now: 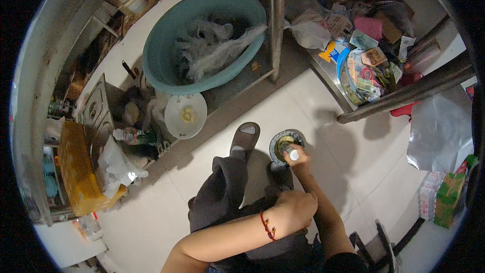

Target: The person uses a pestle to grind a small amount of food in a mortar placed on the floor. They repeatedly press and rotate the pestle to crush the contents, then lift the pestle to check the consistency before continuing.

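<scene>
A grey speckled stone mortar [273, 148] stands on the tiled floor beside my feet. My right hand [300, 158] grips a pestle [293, 154] with a pale round top, its lower end inside the mortar. Yellowish mash [285, 145] shows around it. Across my lap lies my left forearm, a red cord bracelet on the wrist. My left hand [297, 206] is curled next to my right forearm; its fingers are mostly hidden. On the low shelf ahead, a white bowl [174, 121] contains several pale pieces [188, 114], perhaps peeled garlic.
A large teal tub [163, 64] holding clear plastic bags sits behind the bowl, beside a metal post [276, 26]. At right, a blue-rimmed container [343, 77] bears banknotes. A capped bottle [130, 136] and a yellow box [74, 167] are left; a green carton [449, 199] stands far right.
</scene>
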The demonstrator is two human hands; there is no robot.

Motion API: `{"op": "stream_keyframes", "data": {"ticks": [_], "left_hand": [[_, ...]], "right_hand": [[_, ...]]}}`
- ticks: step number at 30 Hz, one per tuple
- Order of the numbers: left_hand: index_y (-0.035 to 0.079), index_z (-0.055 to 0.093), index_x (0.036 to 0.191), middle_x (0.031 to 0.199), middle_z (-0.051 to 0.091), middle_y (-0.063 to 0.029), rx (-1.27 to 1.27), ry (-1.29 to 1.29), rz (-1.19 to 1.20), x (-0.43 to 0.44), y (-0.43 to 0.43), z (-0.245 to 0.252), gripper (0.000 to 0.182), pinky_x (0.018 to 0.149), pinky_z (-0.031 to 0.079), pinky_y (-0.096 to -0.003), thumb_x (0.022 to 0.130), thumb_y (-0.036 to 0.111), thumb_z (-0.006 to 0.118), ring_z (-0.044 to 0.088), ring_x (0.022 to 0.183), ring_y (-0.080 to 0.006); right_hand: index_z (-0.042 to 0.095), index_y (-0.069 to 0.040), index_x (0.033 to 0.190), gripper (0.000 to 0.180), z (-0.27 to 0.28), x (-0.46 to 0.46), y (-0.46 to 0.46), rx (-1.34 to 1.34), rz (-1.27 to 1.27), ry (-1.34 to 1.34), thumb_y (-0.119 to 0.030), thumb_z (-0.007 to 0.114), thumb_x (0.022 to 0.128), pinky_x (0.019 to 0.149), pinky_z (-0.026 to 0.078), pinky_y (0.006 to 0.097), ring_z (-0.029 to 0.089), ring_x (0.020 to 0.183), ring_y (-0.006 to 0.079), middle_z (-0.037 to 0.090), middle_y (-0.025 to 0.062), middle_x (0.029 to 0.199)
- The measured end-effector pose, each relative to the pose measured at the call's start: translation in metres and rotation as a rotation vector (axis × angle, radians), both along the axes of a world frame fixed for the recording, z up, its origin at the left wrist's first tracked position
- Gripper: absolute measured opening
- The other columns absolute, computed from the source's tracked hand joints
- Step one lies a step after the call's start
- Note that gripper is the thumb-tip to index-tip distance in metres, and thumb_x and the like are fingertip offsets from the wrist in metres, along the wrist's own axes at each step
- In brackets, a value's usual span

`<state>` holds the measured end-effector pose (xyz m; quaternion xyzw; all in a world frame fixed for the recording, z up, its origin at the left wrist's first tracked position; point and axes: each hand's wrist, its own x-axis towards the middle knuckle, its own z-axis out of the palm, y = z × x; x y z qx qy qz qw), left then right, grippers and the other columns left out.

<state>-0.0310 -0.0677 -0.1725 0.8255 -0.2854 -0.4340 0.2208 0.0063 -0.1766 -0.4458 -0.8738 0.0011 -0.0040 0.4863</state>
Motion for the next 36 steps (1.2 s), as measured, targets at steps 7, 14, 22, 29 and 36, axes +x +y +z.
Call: {"op": "stream_keyframes", "data": {"ticks": [7,14,22,29,36], "left_hand": [[-0.014,0.049,0.127,0.085,0.070,-0.0229,-0.055,0.056,-0.024,-0.008,-0.005,-0.005,0.064,0.067,0.058,-0.0461,0.083,0.027,0.073,0.072,0.083,-0.0364],[-0.011,0.052,0.118,0.079,0.069,-0.0224,-0.035,-0.037,-0.001,-0.011,-0.004,-0.010,0.038,0.060,0.057,-0.0475,0.088,0.012,0.059,0.071,0.076,-0.0376],[-0.004,0.064,0.097,0.083,0.071,-0.0191,-0.078,-0.115,0.075,-0.012,0.000,0.000,0.020,0.059,0.057,-0.0442,0.084,0.011,0.065,0.073,0.081,-0.0311],[-0.010,0.058,0.106,0.085,0.071,-0.0210,-0.025,0.004,0.053,-0.007,0.000,0.001,0.038,0.060,0.058,-0.0444,0.080,0.015,0.072,0.073,0.081,-0.0330],[-0.009,0.058,0.105,0.086,0.071,-0.0217,-0.077,-0.007,0.092,-0.008,0.003,0.004,0.035,0.064,0.058,-0.0440,0.080,0.011,0.071,0.072,0.083,-0.0354]], "right_hand": [[0.071,-0.009,0.097,0.031,0.013,0.016,0.010,-0.110,-0.002,-0.117,-0.028,0.082,0.075,0.067,0.057,0.0389,0.072,0.076,0.0322,0.072,0.0158,0.082],[0.072,-0.005,0.094,0.031,0.017,0.025,0.014,-0.025,-0.046,-0.083,-0.025,0.083,0.073,0.070,0.056,0.0359,0.072,0.075,0.0280,0.071,0.0186,0.080],[0.071,-0.007,0.094,0.029,0.029,0.037,0.011,-0.234,0.218,-0.014,-0.026,0.080,0.074,0.069,0.057,0.0409,0.072,0.073,0.0314,0.072,0.0181,0.081],[0.070,-0.005,0.091,0.031,0.028,0.041,0.018,-0.438,0.267,-0.003,-0.027,0.081,0.072,0.066,0.057,0.0426,0.070,0.072,0.0352,0.070,0.0197,0.078],[0.071,-0.004,0.095,0.030,0.029,0.036,0.004,-0.250,0.186,0.061,-0.023,0.080,0.073,0.067,0.057,0.0383,0.072,0.073,0.0302,0.071,0.0187,0.079]]}}
